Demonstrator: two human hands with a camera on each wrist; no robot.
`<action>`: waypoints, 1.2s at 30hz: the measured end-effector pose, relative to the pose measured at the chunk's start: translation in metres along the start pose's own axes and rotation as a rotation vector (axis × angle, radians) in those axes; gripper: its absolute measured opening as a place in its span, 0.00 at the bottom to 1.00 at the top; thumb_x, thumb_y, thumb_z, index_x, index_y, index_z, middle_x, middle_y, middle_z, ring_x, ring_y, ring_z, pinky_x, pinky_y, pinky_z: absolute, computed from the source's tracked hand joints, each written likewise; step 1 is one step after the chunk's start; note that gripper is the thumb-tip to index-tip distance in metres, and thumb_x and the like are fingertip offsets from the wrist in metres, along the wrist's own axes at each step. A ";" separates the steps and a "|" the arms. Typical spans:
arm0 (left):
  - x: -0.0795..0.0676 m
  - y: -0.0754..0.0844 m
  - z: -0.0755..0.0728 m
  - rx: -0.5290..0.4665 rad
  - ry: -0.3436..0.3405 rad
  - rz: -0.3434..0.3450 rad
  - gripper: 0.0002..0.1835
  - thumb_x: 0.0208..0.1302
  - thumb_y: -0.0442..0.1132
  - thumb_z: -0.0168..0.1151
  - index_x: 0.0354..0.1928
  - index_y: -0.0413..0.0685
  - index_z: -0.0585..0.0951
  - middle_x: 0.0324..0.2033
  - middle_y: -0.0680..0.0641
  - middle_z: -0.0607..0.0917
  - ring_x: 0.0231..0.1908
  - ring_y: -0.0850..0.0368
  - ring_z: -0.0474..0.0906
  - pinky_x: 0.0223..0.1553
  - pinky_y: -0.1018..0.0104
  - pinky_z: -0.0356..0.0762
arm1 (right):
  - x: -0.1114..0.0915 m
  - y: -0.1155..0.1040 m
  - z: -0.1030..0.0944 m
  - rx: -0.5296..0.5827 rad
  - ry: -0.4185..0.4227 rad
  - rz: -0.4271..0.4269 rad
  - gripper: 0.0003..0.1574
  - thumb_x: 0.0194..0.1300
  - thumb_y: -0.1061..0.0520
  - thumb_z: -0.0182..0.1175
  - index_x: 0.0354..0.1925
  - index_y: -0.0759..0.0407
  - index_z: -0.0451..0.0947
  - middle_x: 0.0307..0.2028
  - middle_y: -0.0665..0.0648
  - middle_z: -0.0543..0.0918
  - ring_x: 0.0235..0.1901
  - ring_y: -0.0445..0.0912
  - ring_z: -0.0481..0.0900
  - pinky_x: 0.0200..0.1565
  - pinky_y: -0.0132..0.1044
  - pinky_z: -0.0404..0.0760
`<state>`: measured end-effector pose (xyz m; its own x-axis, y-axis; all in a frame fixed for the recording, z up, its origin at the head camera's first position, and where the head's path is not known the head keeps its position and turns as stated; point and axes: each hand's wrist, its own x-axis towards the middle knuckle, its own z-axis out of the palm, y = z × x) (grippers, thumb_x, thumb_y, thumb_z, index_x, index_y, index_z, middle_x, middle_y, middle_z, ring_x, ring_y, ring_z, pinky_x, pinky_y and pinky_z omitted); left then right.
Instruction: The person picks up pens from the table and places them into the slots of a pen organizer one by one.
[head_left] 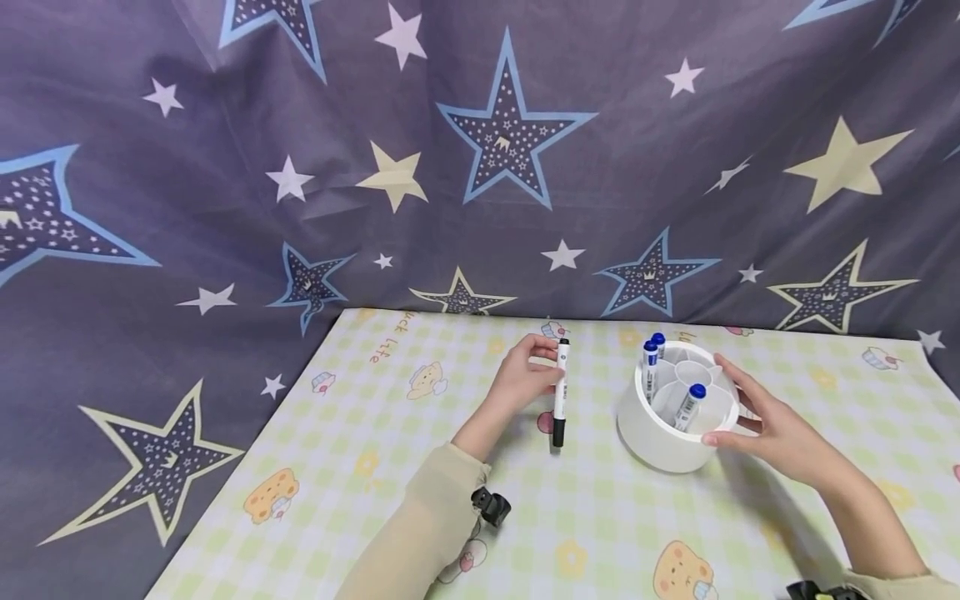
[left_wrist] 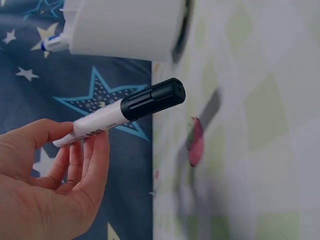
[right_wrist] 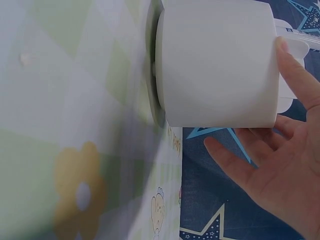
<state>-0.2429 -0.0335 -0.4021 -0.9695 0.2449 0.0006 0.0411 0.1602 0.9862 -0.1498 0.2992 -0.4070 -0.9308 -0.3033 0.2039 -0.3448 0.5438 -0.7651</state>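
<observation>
My left hand [head_left: 517, 375] pinches a white marker [head_left: 562, 392] between thumb and fingers, its black cap pointing down toward me. In the left wrist view the marker [left_wrist: 102, 119] slants above the cloth, held near its uncapped-looking white end. To the right stands a round white pen holder [head_left: 651, 433] with inner compartments. Three blue-capped markers [head_left: 649, 367] stand in it, one [head_left: 688, 407] leaning. My right hand [head_left: 780, 433] grips the pen holder's right side, thumb at the near rim and forefinger at the far rim. The right wrist view has the holder's smooth wall [right_wrist: 220, 65] and the thumb on its rim.
A checked green-and-white tablecloth [head_left: 600, 517] with cartoon prints covers the table. Behind it and to the left hangs a dark curtain [head_left: 465, 233] patterned with stars. A small black wrist camera [head_left: 491, 505] sits on the left sleeve.
</observation>
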 end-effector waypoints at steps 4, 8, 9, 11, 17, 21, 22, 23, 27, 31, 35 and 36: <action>-0.003 0.012 0.002 -0.040 0.001 0.047 0.20 0.61 0.25 0.62 0.56 0.39 0.75 0.48 0.40 0.80 0.40 0.56 0.84 0.40 0.59 0.90 | 0.000 0.000 -0.001 0.000 0.000 -0.002 0.66 0.57 0.64 0.71 0.80 0.51 0.40 0.74 0.78 0.51 0.57 0.10 0.54 0.50 0.06 0.67; -0.006 0.023 0.005 -0.093 0.006 0.114 0.21 0.61 0.24 0.62 0.56 0.38 0.74 0.48 0.39 0.79 0.38 0.59 0.82 0.40 0.60 0.89 | -0.001 0.001 0.000 0.000 -0.001 -0.005 0.66 0.57 0.64 0.71 0.80 0.52 0.40 0.74 0.77 0.51 0.57 0.10 0.54 0.51 0.06 0.67; -0.006 0.026 0.005 -0.106 0.008 0.131 0.22 0.61 0.23 0.62 0.57 0.38 0.73 0.48 0.39 0.79 0.38 0.60 0.82 0.41 0.61 0.89 | -0.001 0.001 0.000 0.000 -0.001 -0.007 0.66 0.57 0.64 0.71 0.80 0.52 0.40 0.74 0.77 0.50 0.57 0.10 0.54 0.51 0.06 0.67; -0.007 0.034 0.007 -0.130 0.013 0.172 0.22 0.60 0.22 0.62 0.57 0.37 0.73 0.48 0.39 0.79 0.38 0.59 0.82 0.41 0.61 0.89 | -0.001 0.002 0.001 -0.003 0.001 -0.009 0.66 0.57 0.64 0.71 0.80 0.53 0.40 0.74 0.77 0.51 0.57 0.10 0.54 0.51 0.07 0.67; -0.007 0.060 0.013 -0.185 0.013 0.278 0.23 0.61 0.21 0.62 0.57 0.36 0.72 0.51 0.35 0.79 0.41 0.60 0.82 0.43 0.62 0.89 | 0.000 0.002 0.000 -0.002 0.009 -0.018 0.66 0.57 0.65 0.71 0.80 0.55 0.41 0.73 0.79 0.53 0.57 0.10 0.54 0.50 0.07 0.68; -0.007 0.075 0.021 -0.231 0.007 0.344 0.23 0.60 0.19 0.61 0.57 0.34 0.71 0.52 0.32 0.77 0.40 0.62 0.80 0.44 0.61 0.89 | 0.001 0.001 0.000 0.007 0.007 -0.025 0.66 0.56 0.65 0.71 0.80 0.54 0.41 0.72 0.79 0.54 0.57 0.10 0.56 0.51 0.08 0.69; -0.007 0.078 0.024 -0.240 0.004 0.357 0.23 0.60 0.19 0.61 0.57 0.33 0.70 0.52 0.32 0.77 0.41 0.61 0.80 0.45 0.61 0.89 | 0.001 0.000 0.000 0.009 0.006 -0.027 0.66 0.56 0.65 0.71 0.80 0.54 0.41 0.72 0.79 0.54 0.58 0.10 0.56 0.51 0.08 0.69; -0.007 0.081 0.027 -0.247 0.001 0.368 0.23 0.60 0.19 0.61 0.57 0.33 0.70 0.52 0.32 0.77 0.41 0.60 0.80 0.45 0.62 0.89 | 0.001 0.000 0.000 0.009 0.005 -0.027 0.66 0.56 0.65 0.71 0.80 0.55 0.41 0.72 0.79 0.54 0.58 0.10 0.56 0.51 0.08 0.69; -0.004 0.090 0.041 -0.244 -0.011 0.413 0.23 0.61 0.20 0.61 0.58 0.34 0.70 0.53 0.32 0.77 0.46 0.51 0.82 0.44 0.65 0.88 | 0.000 0.000 0.001 0.010 0.009 -0.029 0.65 0.56 0.65 0.71 0.79 0.59 0.42 0.72 0.79 0.54 0.57 0.10 0.56 0.51 0.08 0.69; 0.002 0.095 0.055 -0.245 -0.005 0.468 0.23 0.60 0.20 0.62 0.57 0.34 0.70 0.52 0.31 0.78 0.48 0.42 0.82 0.45 0.66 0.87 | 0.000 0.000 0.002 0.007 0.018 -0.034 0.64 0.56 0.66 0.71 0.79 0.61 0.42 0.71 0.80 0.55 0.57 0.10 0.57 0.50 0.08 0.70; 0.009 0.097 0.070 -0.272 0.000 0.494 0.23 0.59 0.20 0.62 0.56 0.33 0.70 0.52 0.30 0.78 0.47 0.45 0.83 0.47 0.65 0.87 | 0.000 0.002 0.002 0.000 0.021 -0.036 0.64 0.56 0.66 0.71 0.79 0.59 0.42 0.73 0.76 0.54 0.58 0.11 0.57 0.51 0.08 0.70; 0.010 0.097 0.073 -0.278 0.000 0.496 0.23 0.59 0.19 0.62 0.56 0.33 0.70 0.52 0.30 0.78 0.47 0.46 0.83 0.47 0.67 0.86 | -0.001 0.003 0.002 -0.001 0.021 -0.038 0.64 0.56 0.66 0.71 0.79 0.58 0.42 0.74 0.73 0.54 0.58 0.11 0.57 0.51 0.08 0.70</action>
<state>-0.2308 0.0544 -0.3186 -0.8504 0.2266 0.4748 0.4265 -0.2317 0.8743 -0.1500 0.2994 -0.4104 -0.9195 -0.3071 0.2453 -0.3797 0.5331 -0.7560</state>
